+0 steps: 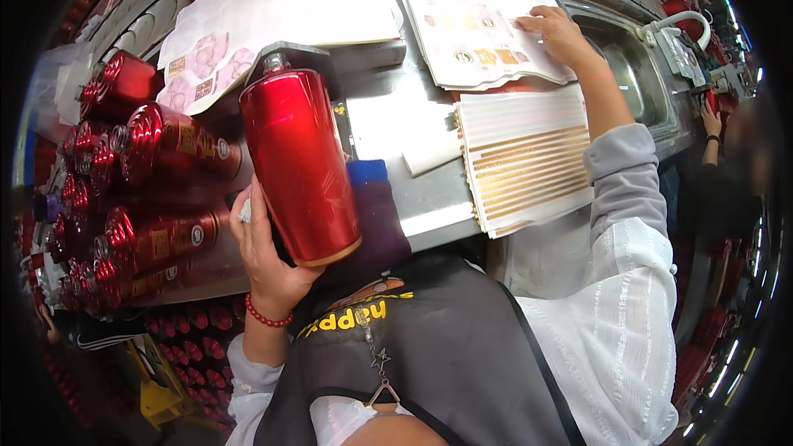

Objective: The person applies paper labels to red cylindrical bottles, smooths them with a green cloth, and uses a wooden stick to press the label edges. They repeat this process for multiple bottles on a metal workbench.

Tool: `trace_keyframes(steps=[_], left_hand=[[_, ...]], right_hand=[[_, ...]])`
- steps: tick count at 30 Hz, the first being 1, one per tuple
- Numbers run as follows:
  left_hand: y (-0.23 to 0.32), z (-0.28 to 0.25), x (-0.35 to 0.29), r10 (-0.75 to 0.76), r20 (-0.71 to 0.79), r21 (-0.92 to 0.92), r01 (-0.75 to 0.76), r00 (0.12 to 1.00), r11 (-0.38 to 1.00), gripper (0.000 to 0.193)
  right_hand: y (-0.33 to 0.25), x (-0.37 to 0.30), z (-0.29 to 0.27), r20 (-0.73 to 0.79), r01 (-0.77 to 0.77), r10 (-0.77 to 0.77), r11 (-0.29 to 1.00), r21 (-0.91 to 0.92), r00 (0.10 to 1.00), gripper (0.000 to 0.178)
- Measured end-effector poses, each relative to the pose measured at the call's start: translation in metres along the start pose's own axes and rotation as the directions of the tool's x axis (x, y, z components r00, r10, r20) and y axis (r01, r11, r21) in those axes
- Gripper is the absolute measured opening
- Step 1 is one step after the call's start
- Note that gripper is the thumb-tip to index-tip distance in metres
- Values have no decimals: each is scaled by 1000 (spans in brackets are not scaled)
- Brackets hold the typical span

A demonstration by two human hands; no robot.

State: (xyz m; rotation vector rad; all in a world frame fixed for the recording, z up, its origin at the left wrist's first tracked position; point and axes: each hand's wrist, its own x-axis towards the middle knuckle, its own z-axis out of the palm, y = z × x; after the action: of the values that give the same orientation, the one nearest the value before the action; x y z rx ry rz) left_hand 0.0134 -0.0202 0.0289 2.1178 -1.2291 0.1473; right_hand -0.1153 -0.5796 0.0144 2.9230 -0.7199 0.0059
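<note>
Steel bench [388,128]: label sheets [475,25], strip stack [520,161], red bottles [157,190].

bottle [299,163]: glossy red, clear stopper, upright with a slight tilt, at 9 o'clock
sheet [475,23]: white label sheet, lying flat, at 1 o'clock

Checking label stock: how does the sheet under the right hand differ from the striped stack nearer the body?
The label sheet under the right hand carries scattered separate stickers; the striped stack carries long parallel gold strips. The sheet is being touched; the stack lies untouched. Both lie flat on the metal bench. The left hand holds a red bottle.
</note>
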Motion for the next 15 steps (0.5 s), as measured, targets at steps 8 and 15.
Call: trace_keyframes(steps=[8, 15], left_hand=[[3, -4, -5, -61, 69, -10, 61, 996, 998, 126], [2, -1, -1, -116, 52, -84, 120, 992, 989, 125]], right_hand=[[20, 118, 8, 56, -232, 236, 971, -59, 970, 37], [123, 177, 48, -49, 71, -72, 997, -28, 996, 51]])
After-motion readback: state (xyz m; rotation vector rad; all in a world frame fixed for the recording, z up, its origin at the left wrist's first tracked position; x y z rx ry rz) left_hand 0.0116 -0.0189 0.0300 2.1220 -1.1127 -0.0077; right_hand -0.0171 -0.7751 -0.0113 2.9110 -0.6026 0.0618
